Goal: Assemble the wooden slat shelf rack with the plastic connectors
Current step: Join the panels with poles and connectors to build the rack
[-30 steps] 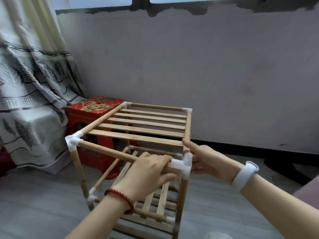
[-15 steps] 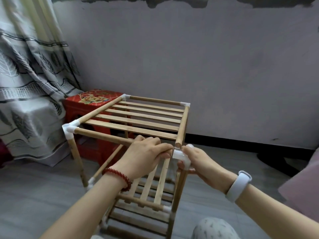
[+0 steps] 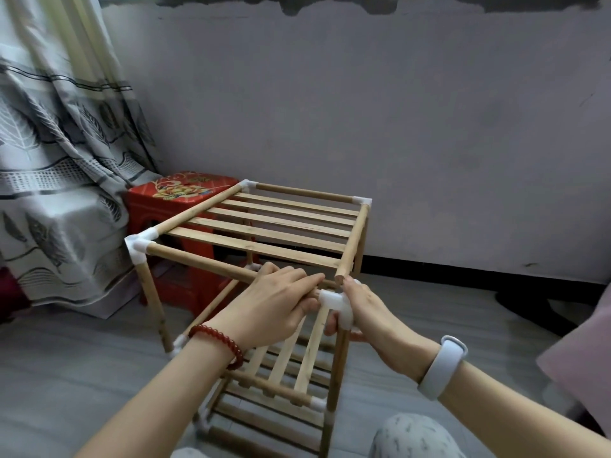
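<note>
The rack [image 3: 264,246] stands on the grey floor [image 3: 66,375] in front of the wall, just beside a red stool [image 3: 175,200] and a patterned curtain [image 3: 49,160]. Its near right corner is open: the end of the right side rail [image 3: 352,246] sits free, just above the white corner connector [image 3: 335,307] and not seated in it. The left hand [image 3: 274,309] is curled over the front rail [image 3: 198,264] close to that connector. The right hand [image 3: 367,312] grips the connector and the top of the near right post [image 3: 339,368], thumb at the front. The parts look light and stiff; thin dowels of this kind probably flex a little under side load, and the smooth plastic sockets are likely a friction fit that can slip or split if forced at an angle. Take hold close to the joint, not mid-span: one hand on the connector body, the other on the rail end near its tip. Align the rail end with the socket before pressing, and support the post so the lower joints [image 3: 318,404] do not pull apart.
</note>
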The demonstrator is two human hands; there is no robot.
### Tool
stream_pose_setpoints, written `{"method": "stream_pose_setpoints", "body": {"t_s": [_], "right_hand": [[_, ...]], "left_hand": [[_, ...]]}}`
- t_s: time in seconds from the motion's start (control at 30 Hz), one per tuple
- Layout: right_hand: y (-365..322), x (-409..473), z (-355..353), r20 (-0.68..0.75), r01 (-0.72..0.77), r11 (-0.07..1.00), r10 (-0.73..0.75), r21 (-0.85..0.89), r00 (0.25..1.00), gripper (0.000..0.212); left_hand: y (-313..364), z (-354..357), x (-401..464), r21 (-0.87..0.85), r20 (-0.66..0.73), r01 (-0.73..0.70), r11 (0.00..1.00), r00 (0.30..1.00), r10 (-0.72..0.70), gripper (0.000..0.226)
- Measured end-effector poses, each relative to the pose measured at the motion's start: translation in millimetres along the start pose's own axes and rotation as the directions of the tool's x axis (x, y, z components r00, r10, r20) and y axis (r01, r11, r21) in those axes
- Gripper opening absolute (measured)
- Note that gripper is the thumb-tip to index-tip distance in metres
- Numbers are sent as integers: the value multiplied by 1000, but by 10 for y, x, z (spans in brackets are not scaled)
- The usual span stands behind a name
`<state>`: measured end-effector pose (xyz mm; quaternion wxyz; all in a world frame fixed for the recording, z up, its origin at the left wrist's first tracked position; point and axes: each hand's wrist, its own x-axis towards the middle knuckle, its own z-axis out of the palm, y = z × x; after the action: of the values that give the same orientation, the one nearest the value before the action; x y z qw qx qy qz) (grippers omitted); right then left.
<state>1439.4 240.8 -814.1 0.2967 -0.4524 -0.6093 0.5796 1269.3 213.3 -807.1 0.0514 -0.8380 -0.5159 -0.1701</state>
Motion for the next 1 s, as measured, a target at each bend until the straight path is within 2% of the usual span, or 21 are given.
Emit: {"method": "stream_pose_setpoints", "body": {"t_s": [0.07,0.13,0.2,0.27,0.3,0.37,0.43,0.47,0.57,0.63,0.67,0.83,1.0], "right_hand": [[29,-11,7,34,-40,998,39,54,999,43],[40,-22,-40,73,-86,995,81,54,994,55],[20,-9,-142,107,-125,992,125,-6,986,67],[-19,82,-251,63,-127,992,127,-11,990,73],[-48,143,-298,3,-124,992,124,19,992,69],[-114,275,-354,-126,-88,995,93,46,988,53],[-175,396,-348,-191,13,999,-22,-47,981,40],[-186,461,-341,-207,77,989,-102,-128,973,40],[-175,669,-374,-174,235,844,-355,-482,918,42],[-200,755,-383,-105,294,714,-457,-635,883,28],[-213,782,-375,-61,331,680,-483,-655,873,24],[-218,831,-376,129,506,599,-559,-621,819,30],[-222,799,-349,181,605,508,-655,-613,733,33]], "left_hand": [[37,-31,-35,-31,75,28,999,997,-26,80],[95,-15,-50,24,73,88,996,993,-89,90],[208,68,-46,107,-87,198,974,978,-189,93],[306,234,-25,134,-305,293,947,921,-242,85],[348,303,9,129,-386,327,936,886,-256,81],[409,382,90,123,-464,384,915,837,-289,76],[415,418,145,104,-518,427,898,794,-317,76],[399,443,148,94,-543,439,894,775,-324,76],[360,507,135,90,-611,446,890,731,-305,76],[343,530,156,64,-653,422,904,703,-282,70],[329,542,174,41,-668,404,914,692,-275,65],[228,628,241,-48,-739,285,957,635,-226,57],[158,679,234,-49,-801,215,975,575,-167,54]]}}
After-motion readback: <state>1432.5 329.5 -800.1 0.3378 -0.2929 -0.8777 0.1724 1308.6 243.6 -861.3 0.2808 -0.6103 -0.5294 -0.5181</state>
